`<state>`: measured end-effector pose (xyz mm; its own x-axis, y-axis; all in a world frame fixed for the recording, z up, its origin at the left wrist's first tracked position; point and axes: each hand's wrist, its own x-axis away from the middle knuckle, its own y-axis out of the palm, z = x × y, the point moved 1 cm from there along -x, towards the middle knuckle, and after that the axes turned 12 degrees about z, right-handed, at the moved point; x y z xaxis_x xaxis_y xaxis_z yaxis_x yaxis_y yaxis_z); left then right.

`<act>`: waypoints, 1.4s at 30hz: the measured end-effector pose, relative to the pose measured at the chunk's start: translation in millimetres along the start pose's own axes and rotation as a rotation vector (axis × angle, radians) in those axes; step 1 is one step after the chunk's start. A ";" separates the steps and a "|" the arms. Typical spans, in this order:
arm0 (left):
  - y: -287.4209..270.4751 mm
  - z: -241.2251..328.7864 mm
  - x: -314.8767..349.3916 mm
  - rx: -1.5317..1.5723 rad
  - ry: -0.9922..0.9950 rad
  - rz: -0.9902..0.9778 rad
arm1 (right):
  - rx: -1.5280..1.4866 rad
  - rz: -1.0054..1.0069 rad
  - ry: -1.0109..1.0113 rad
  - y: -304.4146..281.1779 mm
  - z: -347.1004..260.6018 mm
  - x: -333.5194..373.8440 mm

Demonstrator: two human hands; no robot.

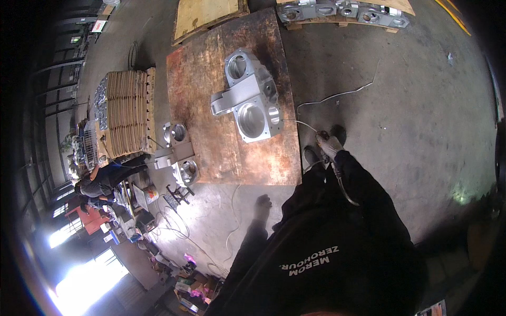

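1. Your R hand [329, 146] is closed round a hose-fed tool [321, 137], out past the table's R edge; its hose [341, 181] hangs back twd your torso.
2. The tool's thin curved tube [304, 124] runs L to the big silver casting [243, 94]; tip is at the side w/ the small round bore; can't tell if it's in the bore or just beside it.
3. Your L hand [262, 204] is well apart from the R, off the table's near edge; fingers loosely curled; can't tell if anything's in it.
4. Casting lies on the stained, brownish tabletop [211, 152], twd the R side; large round openings face up, one at the far end, one at the near end.
5. 2nd casting [182, 152] is at the table's L edge, also w/ round openings; can't tell what bears it.
6. Containers: white bucket [152, 195] on the floor, L, contents too small to tell; cardboard box [185, 304] lower L, pink stuff [198, 293] near it.
7. Far R, a wooden pallet [316, 22] bears a row of silver castings [369, 17]; L, a stack of brown sheets [129, 113]; a co-worker [108, 176] is nearby.
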<state>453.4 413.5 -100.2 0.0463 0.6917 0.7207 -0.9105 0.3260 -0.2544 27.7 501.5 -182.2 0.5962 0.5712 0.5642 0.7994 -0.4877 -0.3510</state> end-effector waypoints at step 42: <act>15.7 4.1 11.8 0.063 -0.004 0.077 | 0.124 -0.108 0.005 -24.3 -50.3 -40.7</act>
<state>437.9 424.1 -93.0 -0.0266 0.7104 0.7033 -0.9354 0.2304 -0.2681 -19.7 456.9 -159.1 0.5059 0.6123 0.6076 0.8622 -0.3379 -0.3775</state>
